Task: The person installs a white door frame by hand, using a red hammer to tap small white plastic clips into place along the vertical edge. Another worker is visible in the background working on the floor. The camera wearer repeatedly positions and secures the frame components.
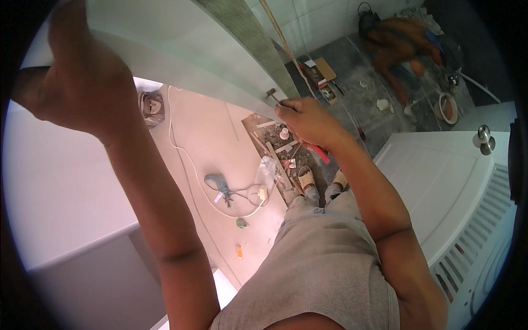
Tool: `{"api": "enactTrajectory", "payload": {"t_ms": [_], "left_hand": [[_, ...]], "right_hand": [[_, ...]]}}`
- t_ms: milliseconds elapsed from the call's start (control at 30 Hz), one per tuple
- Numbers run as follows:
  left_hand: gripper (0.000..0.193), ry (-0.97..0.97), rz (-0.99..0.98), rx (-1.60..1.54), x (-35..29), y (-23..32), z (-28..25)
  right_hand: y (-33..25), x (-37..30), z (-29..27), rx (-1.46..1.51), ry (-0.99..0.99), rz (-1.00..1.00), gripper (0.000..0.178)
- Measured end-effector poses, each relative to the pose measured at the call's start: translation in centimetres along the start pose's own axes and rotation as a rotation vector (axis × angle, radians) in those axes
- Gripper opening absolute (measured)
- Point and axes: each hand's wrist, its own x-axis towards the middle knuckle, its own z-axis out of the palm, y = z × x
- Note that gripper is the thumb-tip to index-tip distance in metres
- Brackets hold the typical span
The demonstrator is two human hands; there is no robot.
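Observation:
My left hand [91, 82] is raised at the upper left, in front of a long white frame panel [181, 47]. Its fingers reach upward and the thumb stands apart from them. The fingertips are dim and blurred, and I see nothing held there. Closed round a hammer, my right hand [313, 122] is at the panel's lower right end. The metal hammer head [270, 93] shows beyond my fingers, close against the panel; whether it touches cannot be told. Below my palm sticks out the red end of the hammer's handle [320, 154].
A white louvred door [434, 192] with a round knob [485, 140] stands at right. Another person [401, 47] crouches on dark tiles near a bucket [448, 108] and an open carton [324, 82]. Rubble [275, 132], a white cable [181, 148] and a plastic bag [267, 170] lie below.

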Motion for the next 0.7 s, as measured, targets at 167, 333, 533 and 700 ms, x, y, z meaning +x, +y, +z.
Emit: {"api": "enactTrajectory", "payload": {"t_ms": [167,333,533,700], "left_hand": [[0.039,0.163,-0.038,0.280,0.2,-2.6,-0.1],[0.032,0.144,0.001,0.093,0.2,-4.1,-0.4],[0.041,0.141,0.036,0.069,0.4,-3.3,0.1],[0.048,0.123,0.030,0.105,0.2,-3.0,0.3]], "right_hand": [[-0.2,0.3,-0.1,-0.002,-0.051,0.012,0.038],[-0.5,0.4,-0.6,-0.283,-0.041,-0.105,0.039],[-0.3,1.1,0.3,-0.411,0.015,-0.165,0.039],[-0.5,1.1,0.1,-0.593,0.004,-0.246,0.039]]}}
